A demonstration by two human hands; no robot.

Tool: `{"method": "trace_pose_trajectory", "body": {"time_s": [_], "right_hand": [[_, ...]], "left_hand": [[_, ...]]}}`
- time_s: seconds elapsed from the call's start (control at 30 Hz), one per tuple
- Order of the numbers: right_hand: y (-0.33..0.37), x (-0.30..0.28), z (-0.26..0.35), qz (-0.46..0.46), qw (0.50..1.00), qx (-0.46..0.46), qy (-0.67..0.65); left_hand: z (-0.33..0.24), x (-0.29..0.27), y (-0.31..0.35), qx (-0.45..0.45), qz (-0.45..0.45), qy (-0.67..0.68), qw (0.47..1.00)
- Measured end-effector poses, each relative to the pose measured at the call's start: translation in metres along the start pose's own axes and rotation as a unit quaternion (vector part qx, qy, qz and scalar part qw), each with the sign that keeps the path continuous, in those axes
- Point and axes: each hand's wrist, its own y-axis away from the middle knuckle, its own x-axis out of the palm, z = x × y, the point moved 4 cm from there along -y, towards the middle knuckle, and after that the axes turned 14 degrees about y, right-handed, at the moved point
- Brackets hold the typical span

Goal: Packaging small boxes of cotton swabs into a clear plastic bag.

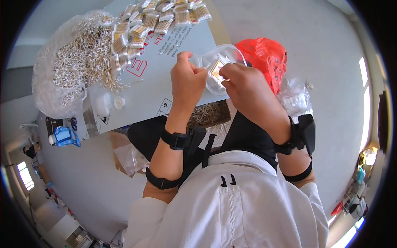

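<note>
My left hand (188,80) is held over the table's near right part, its fingers curled closed with the thumb against them. What it pinches, if anything, is too small to make out. To its right, my right hand (244,80) is closed too, its fingertips bent beside a small pack of cotton swabs (216,68) with a yellowish label. Whether those fingers grip the pack is hidden. Around the pack shows a clear plastic bag or tub (205,62), between my hands. Many similar cotton swab packs (165,15) lie in rows at the table's far side.
A large clear bag (62,78) of loose cotton swabs lies on the left of the printed grey board (153,82). Right of the table are a red plastic bag (264,58) and clear bags (295,97). A box of swabs (211,113) sits beneath the near edge.
</note>
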Motion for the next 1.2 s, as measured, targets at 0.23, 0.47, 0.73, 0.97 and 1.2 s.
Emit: {"method": "trace_pose_trajectory", "body": {"time_s": [0.23,0.47,0.73,0.97,1.2], "right_hand": [[-0.034,0.064,-0.027,0.173,0.955,-0.069,0.229],[-0.063,0.085,-0.047,0.22,0.962,-0.014,0.163],[-0.06,0.1,-0.049,0.217,0.972,0.004,0.091],[-0.052,0.106,-0.05,0.186,0.976,0.068,0.085],[-0.041,0.082,-0.04,0.286,0.924,-0.031,0.253]], "left_hand": [[-0.015,0.003,0.001,0.022,0.041,0.06,0.997],[-0.02,0.002,0.005,0.013,0.086,0.133,0.987],[-0.031,0.001,0.008,-0.062,0.07,0.302,0.949],[-0.034,0.008,0.012,-0.049,0.08,0.325,0.941],[-0.037,-0.001,0.006,-0.048,0.023,0.329,0.943]]}}
